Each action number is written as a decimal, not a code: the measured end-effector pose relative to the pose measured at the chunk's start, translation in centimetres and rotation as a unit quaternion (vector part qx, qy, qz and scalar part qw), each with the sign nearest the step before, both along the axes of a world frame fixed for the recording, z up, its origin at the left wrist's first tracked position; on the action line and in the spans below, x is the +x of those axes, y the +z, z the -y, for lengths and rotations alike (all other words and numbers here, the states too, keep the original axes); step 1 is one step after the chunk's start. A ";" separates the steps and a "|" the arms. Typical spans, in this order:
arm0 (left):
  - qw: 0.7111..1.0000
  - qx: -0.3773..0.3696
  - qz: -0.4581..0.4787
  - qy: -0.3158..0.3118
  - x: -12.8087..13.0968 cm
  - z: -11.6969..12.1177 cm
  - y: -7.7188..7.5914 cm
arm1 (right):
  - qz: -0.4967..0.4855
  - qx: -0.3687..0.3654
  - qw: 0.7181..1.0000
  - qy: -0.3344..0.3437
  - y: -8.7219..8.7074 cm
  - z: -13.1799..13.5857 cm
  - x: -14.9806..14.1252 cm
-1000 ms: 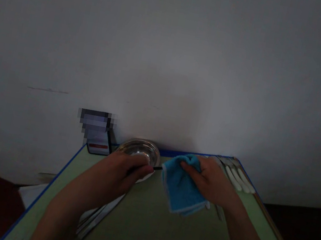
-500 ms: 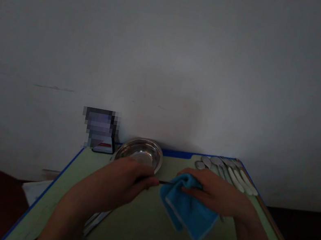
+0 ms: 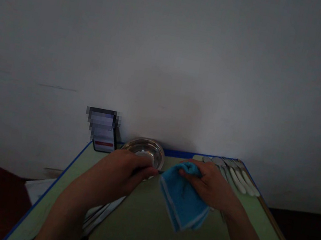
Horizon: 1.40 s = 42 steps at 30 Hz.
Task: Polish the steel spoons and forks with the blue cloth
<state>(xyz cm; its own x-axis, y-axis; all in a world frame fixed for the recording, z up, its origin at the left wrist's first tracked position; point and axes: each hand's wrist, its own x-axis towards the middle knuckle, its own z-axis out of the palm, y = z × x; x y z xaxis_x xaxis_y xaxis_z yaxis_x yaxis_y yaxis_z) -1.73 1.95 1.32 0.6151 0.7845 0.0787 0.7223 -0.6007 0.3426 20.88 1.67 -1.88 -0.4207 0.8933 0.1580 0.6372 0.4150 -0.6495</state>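
Observation:
Thumb and fingers of my left hand are closed on one end of a thin, dark metal utensil; only a short bit of it shows, so its kind cannot be made out. My right hand pinches a folded blue cloth with a pale edge, which covers the utensil's other end. Both hands are held above the table, close together. Behind my left hand stands a shiny steel bowl, partly covered by that hand.
Spoons, forks and several white-handled pieces of cutlery lie at the table's back right. More long metal cutlery lies beneath my left forearm. A phone leans on the wall behind the green table with blue edging.
My right hand and the cloth have risen slightly and shifted left, nearer my left hand. Less of the utensil shows between them.

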 end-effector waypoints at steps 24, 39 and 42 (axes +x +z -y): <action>0.997 -0.075 0.008 -0.027 -0.2 -0.2 -0.4 | 0.079 -0.081 0.990 0.089 1.3 0.8 2.2; 0.991 -0.070 0.053 0.105 -2.4 -1.0 -0.2 | -0.019 -0.295 0.946 0.130 -1.2 0.1 0.3; 0.991 -0.080 0.061 0.084 -1.6 -0.9 -0.5 | 0.010 -0.249 0.952 0.176 -2.8 -0.1 -1.2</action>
